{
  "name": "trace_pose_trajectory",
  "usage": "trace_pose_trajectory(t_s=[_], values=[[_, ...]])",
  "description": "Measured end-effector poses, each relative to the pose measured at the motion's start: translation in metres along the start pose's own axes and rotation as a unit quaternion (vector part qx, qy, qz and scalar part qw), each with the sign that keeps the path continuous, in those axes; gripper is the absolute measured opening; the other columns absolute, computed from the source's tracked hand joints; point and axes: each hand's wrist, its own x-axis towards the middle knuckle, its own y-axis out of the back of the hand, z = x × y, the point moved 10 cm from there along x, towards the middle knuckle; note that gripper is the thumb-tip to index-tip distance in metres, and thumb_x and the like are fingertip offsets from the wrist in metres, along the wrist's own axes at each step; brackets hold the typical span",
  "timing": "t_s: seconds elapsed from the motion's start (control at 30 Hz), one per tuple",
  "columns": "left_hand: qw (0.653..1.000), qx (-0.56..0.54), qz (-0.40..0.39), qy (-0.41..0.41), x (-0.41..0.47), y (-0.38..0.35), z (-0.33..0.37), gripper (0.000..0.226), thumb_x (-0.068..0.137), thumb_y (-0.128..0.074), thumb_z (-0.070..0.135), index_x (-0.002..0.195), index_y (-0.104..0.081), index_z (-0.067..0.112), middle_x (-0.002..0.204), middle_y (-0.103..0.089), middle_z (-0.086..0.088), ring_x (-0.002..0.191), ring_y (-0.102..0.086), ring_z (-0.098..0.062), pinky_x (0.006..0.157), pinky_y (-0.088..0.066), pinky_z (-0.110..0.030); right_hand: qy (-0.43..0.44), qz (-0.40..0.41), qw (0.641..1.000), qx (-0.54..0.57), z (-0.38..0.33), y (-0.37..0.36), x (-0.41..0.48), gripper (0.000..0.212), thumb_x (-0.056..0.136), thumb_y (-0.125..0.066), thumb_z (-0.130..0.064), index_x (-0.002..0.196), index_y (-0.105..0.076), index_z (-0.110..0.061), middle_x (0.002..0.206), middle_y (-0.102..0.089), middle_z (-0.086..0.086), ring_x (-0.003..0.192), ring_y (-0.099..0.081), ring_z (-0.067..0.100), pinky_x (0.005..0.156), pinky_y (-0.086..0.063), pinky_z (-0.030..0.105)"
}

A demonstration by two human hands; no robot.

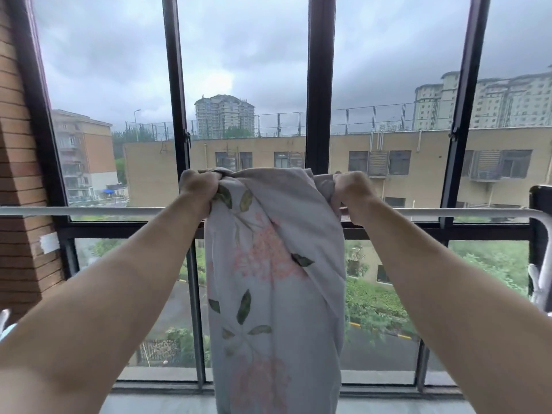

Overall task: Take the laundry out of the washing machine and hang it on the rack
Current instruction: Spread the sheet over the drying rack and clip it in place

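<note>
both arms reach forward toward a tall dark-framed window (319, 85). left hand (199, 191) fisted, fingers curled tight round the bunched top left corner of a floral sheet (274, 264). right hand (354, 194) likewise fisted, gripping the bunched top right corner. hands held level with each other, apart, cloth gathered in a hump between them.

floral sheet: pale grey-white fabric, pink blossom clusters, green leaves. it hangs from the two fists straight down the middle of the view, folded and creased lengthwise, lower end running out of frame at the bottom.

white rack bar (104, 211) runs horizontally left to right, just below fist height. the cloth passes in front of it; cannot tell whether the top edge is draped over the bar or only held in front. bar bends downward at its right end (546, 222).

brick wall (18, 174) at left, a strip of pale tape (49, 242) stuck on it. white clip-like objects at far right edge (539, 282), partly cut off. beyond the glass: tan low building (418, 150), apartment towers, overcast sky, green shrubs below.
</note>
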Motion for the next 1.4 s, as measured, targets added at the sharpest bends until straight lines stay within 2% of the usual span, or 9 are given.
trace_pose_trajectory(t_s=[0.13, 0.33, 0.47, 0.6, 0.8, 0.93, 1.07, 1.3, 1.4], values=[[0.996, -0.084, -0.011, 0.034, -0.001, 0.016, 0.005, 0.016, 0.080, -0.063, -0.003, 0.072, -0.077, 0.001, 0.072, -0.070, -0.016, 0.066, -0.070, -0.028, 0.059, -0.058, -0.033, -0.062, 0.023, 0.991, 0.114, -0.003, 0.009, 0.002, 0.037, 0.102, -0.040, -0.023, 0.089, -0.071, -0.007, 0.093, -0.071, 0.014, 0.085, -0.069, 0.027, 0.084, -0.060, 0.042], [0.984, -0.151, -0.082, 0.054, 0.005, 0.019, 0.013, 0.020, 0.088, -0.051, -0.002, 0.092, -0.067, -0.012, 0.081, -0.069, -0.016, 0.072, -0.071, -0.022, 0.063, -0.057, -0.027, -0.072, -0.027, 0.983, 0.169, -0.026, -0.005, 0.004, 0.048, 0.094, -0.025, -0.007, 0.109, -0.070, 0.003, 0.106, -0.073, 0.020, 0.099, -0.071, 0.032, 0.089, -0.058, 0.052], [0.991, -0.099, -0.081, 0.043, 0.010, 0.029, 0.010, 0.029, 0.097, -0.039, -0.010, 0.075, -0.047, 0.009, 0.053, -0.059, 0.004, 0.036, -0.054, 0.002, 0.037, -0.039, -0.008, -0.042, 0.022, 0.998, 0.042, -0.020, -0.001, 0.016, 0.034, 0.092, -0.035, -0.006, 0.072, -0.063, -0.006, 0.063, -0.062, 0.009, 0.058, -0.063, 0.022, 0.051, -0.052, 0.030], [0.994, -0.043, 0.004, 0.097, 0.033, 0.063, -0.034, 0.018, 0.080, -0.047, -0.012, 0.085, -0.059, 0.000, 0.103, -0.056, -0.016, 0.081, -0.060, -0.023, 0.063, -0.050, -0.025, -0.007, 0.029, 0.986, -0.166, -0.002, -0.009, 0.027, 0.037, 0.103, -0.045, -0.022, 0.095, -0.072, 0.003, 0.081, -0.067, 0.016, 0.072, -0.063, 0.026, 0.063, -0.049, 0.027], [0.991, 0.095, 0.084, 0.050, 0.055, 0.079, -0.034, 0.016, 0.068, -0.055, -0.012, 0.067, -0.067, -0.002, 0.068, -0.062, -0.015, 0.070, -0.059, -0.024, 0.060, -0.053, -0.036, 0.012, 0.029, 0.978, -0.208, 0.004, -0.010, 0.039, 0.051, 0.092, -0.067, -0.046, 0.113, -0.066, 0.000, 0.117, -0.068, 0.013, 0.109, -0.064, 0.030, 0.086, -0.049, 0.031], [0.936, 0.322, 0.123, -0.067, 0.053, 0.083, -0.012, 0.029, 0.086, -0.049, 0.000, 0.063, -0.066, 0.009, 0.062, -0.057, -0.003, 0.068, -0.057, -0.021, 0.061, -0.049, -0.028, -0.041, -0.077, 0.993, -0.074, 0.017, -0.016, 0.044, 0.043, 0.095, -0.063, -0.020, 0.132, -0.060, 0.002, 0.137, -0.059, 0.020, 0.127, -0.057, 0.036, 0.109, -0.046, 0.048], [0.904, 0.397, 0.115, -0.105, 0.056, 0.071, -0.008, 0.018, 0.088, -0.057, 0.005, 0.081, -0.074, 0.006, 0.084, -0.071, -0.015, 0.082, -0.066, -0.033, 0.070, -0.054, -0.033, -0.046, -0.038, 0.996, -0.072, 0.022, -0.013, 0.046, 0.046, 0.100, -0.060, -0.031, 0.132, -0.055, 0.002, 0.135, -0.057, 0.020, 0.122, -0.058, 0.033, 0.107, -0.047, 0.045], [0.730, 0.612, 0.157, -0.259, 0.017, 0.032, 0.015, 0.035, 0.092, -0.056, 0.033, 0.103, -0.058, 0.001, 0.106, -0.058, -0.023, 0.096, -0.056, -0.041, 0.083, -0.046, -0.049, 0.043, -0.004, 0.975, -0.217, 0.010, -0.002, 0.038, 0.033, 0.097, -0.064, -0.034, 0.091, -0.062, -0.002, 0.087, -0.061, 0.014, 0.076, -0.061, 0.025, 0.065, -0.051, 0.033], [0.716, 0.617, 0.098, -0.311, -0.014, 0.003, 0.003, 0.071, 0.090, -0.034, 0.073, 0.098, -0.061, 0.008, 0.096, -0.060, -0.017, 0.089, -0.058, -0.034, 0.074, -0.048, -0.044, 0.057, 0.007, 0.969, -0.242, 0.015, 0.000, 0.032, 0.042, 0.100, -0.057, -0.041, 0.089, -0.063, -0.001, 0.083, -0.060, 0.014, 0.071, -0.058, 0.026, 0.057, -0.044, 0.030]])
